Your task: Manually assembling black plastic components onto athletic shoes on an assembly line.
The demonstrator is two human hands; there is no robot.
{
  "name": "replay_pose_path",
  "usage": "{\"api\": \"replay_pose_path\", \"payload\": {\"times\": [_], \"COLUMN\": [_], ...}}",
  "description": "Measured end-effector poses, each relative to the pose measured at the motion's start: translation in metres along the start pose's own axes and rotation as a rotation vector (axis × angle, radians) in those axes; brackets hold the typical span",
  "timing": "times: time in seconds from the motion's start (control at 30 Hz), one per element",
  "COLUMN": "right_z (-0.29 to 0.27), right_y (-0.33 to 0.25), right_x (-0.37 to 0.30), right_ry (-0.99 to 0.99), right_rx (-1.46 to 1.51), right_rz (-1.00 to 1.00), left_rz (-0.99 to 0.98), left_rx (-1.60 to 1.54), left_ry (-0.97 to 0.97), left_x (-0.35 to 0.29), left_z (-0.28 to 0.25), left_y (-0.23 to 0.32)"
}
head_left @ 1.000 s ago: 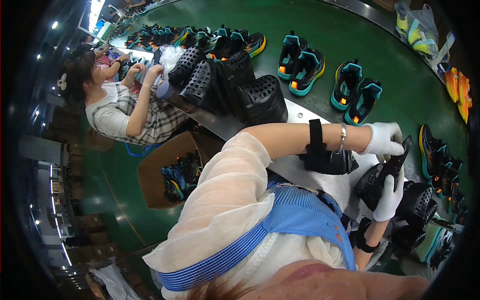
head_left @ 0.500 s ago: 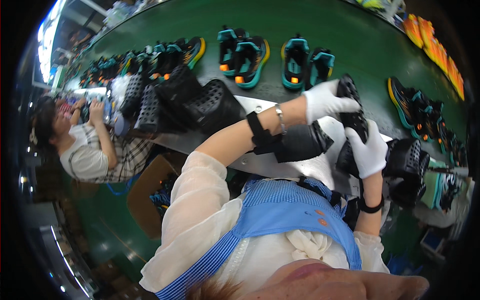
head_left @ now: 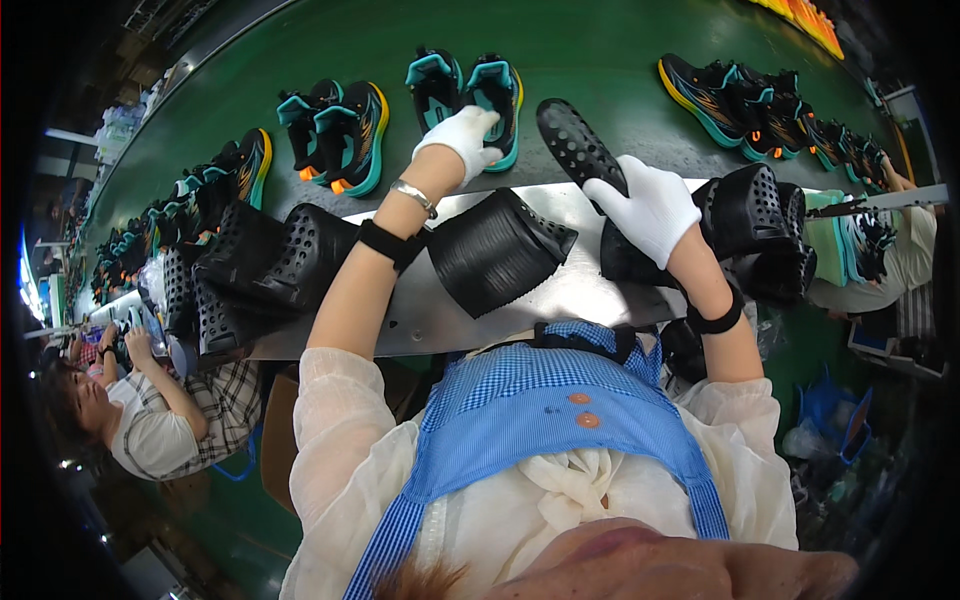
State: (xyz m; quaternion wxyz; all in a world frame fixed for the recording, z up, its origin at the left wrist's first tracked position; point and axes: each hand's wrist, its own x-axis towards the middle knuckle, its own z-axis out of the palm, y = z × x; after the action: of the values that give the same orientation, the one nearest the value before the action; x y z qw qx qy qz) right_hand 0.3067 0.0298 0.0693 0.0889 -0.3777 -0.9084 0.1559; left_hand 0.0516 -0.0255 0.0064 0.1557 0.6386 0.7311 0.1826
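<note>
My right hand (head_left: 645,208), in a white glove, is closed round the lower end of a long black perforated sole-shaped piece (head_left: 575,140), which tilts up and to the left. My left hand (head_left: 462,143), also gloved, reaches over the front of a pair of black and teal sneakers; its fingers and thumb are apart. The right sneaker (head_left: 507,95) of that pair lies beside its fingertips; whether they touch it I cannot tell. Below and between my hands, a ribbed black curved piece (head_left: 492,255) rests on a metal plate (head_left: 410,325).
Another pair of sneakers (head_left: 350,135) stands to the left, with more behind. A row of sneakers (head_left: 735,100) is at the right on the green table (head_left: 590,50). Black perforated pieces (head_left: 285,255) pile up left and right. A co-worker (head_left: 150,410) sits at far left.
My left hand has let go of the black perforated piece and moved left to the sneakers. My right hand still holds the piece. The view has shifted, and the sneakers at right appear farther left.
</note>
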Motion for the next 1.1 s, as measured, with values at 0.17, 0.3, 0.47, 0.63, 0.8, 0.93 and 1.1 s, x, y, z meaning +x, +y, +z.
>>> {"api": "replay_pose_path", "payload": {"times": [0.17,0.3,0.47,0.63,0.8,0.93,1.1], "right_z": [-0.012,0.006,0.024,0.074,0.105,0.105,0.116], "right_y": [-0.010,0.000,-0.009,-0.043,-0.069,-0.067,-0.067], "right_x": [0.034,0.089,0.152,0.188,0.194,0.203,0.204], "right_ry": [-0.251,-0.387,-0.575,-0.471,-0.462,-0.569,-0.286], "right_rx": [0.114,0.070,0.088,-0.152,-0.188,-0.189,0.109], "right_rz": [0.024,0.000,0.096,0.069,0.169,0.055,-0.002], "left_rz": [0.018,0.026,-0.067,-0.041,-0.067,-0.070,-0.027], "left_rx": [0.189,0.082,-0.026,0.078,0.093,0.115,0.080], "left_ry": [-0.290,-0.226,-0.303,-0.374,-0.413,-0.485,-0.402], "left_x": [0.019,0.027,0.029,0.035,0.039,0.043,0.051], "left_z": [0.025,0.037,0.030,0.038,0.047,0.037,0.047], "left_y": [-0.011,-0.003,0.007,-0.005,-0.015,-0.014,-0.033]}}
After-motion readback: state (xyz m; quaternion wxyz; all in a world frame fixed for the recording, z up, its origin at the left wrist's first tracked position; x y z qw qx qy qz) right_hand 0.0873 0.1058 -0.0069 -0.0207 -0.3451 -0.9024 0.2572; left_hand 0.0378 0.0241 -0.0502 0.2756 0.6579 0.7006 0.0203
